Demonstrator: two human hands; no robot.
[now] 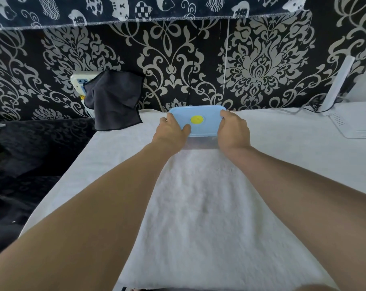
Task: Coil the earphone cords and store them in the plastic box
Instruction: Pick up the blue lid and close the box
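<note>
Gripped plastic box (201,141) at both ends, far edge of white towel (198,206): left hand (171,131) thumb curled onto blue lid (198,114), right hand (233,130) fingers curled over lid corner.

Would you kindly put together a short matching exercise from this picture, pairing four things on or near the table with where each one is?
Things:
1. box lid
2. dark cloth
3. white towel
4. white router

Places:
A. spread flat under both forearms
B. gripped at its ends by the left hand and right hand
C. at the table's far right edge
D. hanging at the wall, left of the box

Pairs: 1-B, 2-D, 3-A, 4-C
</note>
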